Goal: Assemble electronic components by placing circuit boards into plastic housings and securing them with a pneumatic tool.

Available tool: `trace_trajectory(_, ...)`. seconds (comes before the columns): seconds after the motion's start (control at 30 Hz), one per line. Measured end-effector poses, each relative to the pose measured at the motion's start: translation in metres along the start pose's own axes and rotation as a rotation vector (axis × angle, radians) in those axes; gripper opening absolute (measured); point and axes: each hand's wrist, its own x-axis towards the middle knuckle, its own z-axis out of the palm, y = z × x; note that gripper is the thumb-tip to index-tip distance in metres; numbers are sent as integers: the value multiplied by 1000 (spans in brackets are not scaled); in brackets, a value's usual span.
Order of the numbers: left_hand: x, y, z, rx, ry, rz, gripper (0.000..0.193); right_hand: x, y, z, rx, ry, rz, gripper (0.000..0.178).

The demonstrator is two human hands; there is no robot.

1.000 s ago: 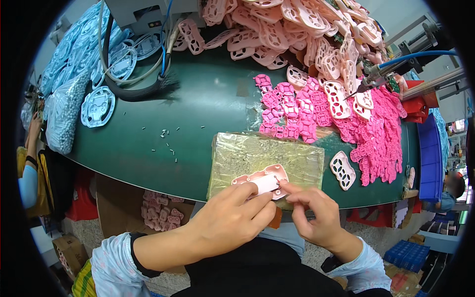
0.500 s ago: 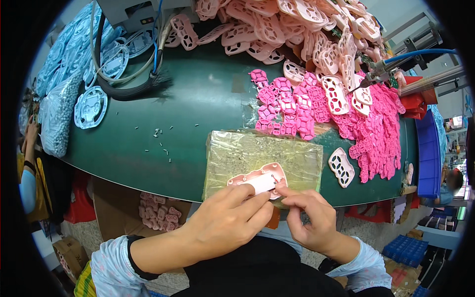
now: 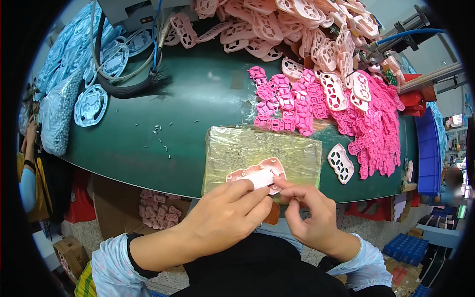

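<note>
Pinching a pale pink part (image 3: 259,175), left hand (image 3: 225,218) and right hand (image 3: 309,215) meet.

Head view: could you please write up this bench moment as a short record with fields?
Left hand: fingers press on a pale pink oval frame
Right hand: fingertips pinch the frame's near edge
Under the frame: yellowish mat
Table: green
Behind the mat: bright pink parts
Far edge: pale pink frames
Left: blue parts
</note>
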Motion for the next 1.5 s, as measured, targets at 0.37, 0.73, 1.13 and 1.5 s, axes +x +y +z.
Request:
trace_trajectory(0.37,-2,-6,7,-135,108,-7,34,-6,-12,-18,-114,-230,-228,56)
trace_trajectory(0.73,-17,-12,3,-228,262,-222,66,50,7,-23,-13,-217,-217,35)
trace_trajectory(1.13,-28,-18,15,-175,276,-145,50,58,24,-17,-95,-271,-353,33)
trace_trajectory(1.5,-30,-19,16,-177,278,-166,51,65,23,-17,-169,-379,-455,39)
